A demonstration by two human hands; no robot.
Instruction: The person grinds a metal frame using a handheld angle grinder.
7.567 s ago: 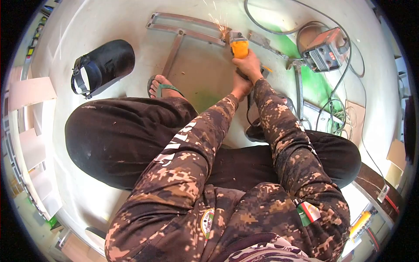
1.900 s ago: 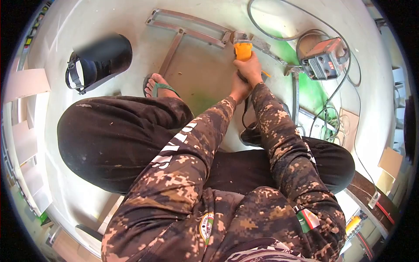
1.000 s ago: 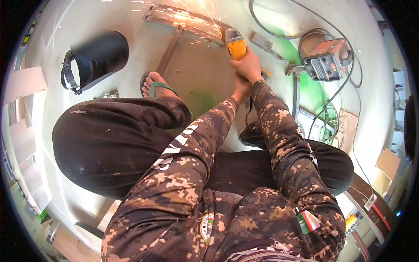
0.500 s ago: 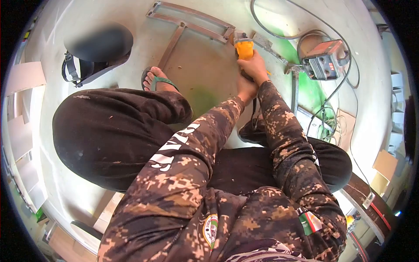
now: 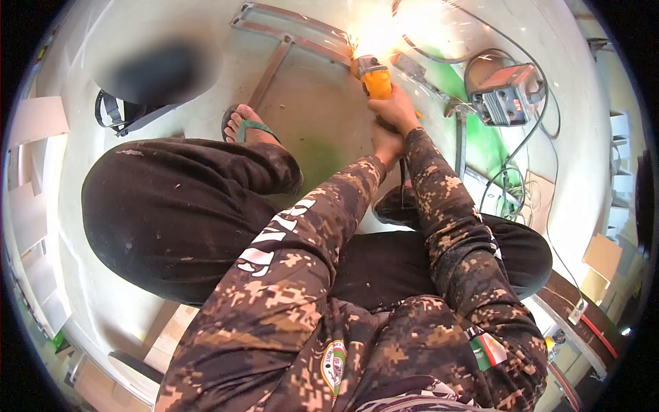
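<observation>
Both hands grip a yellow angle grinder [image 5: 375, 85]. My right hand [image 5: 397, 108] is wrapped round its body, close behind the yellow housing. My left hand [image 5: 388, 142] closes on the rear part, nearer to me; much of that part is hidden by the fingers. The grinder's head meets the right end of a welded metal frame [image 5: 270, 75] lying on the floor. Bright sparks [image 5: 391, 31] spray from that contact, away from me and to the right, and their glare hides the frame's corner.
A welding machine [image 5: 509, 96] with looping black cables sits at right. Loose metal bars [image 5: 460, 144] lie between it and my hands. A dark welding helmet [image 5: 158, 75] rests at upper left. My sandalled foot [image 5: 250, 127] is beside the frame.
Sparks now burst from the grinder's head, where there were none before. The grinder has shifted slightly left and toward me, its head tilting left, with both hands still on it.
</observation>
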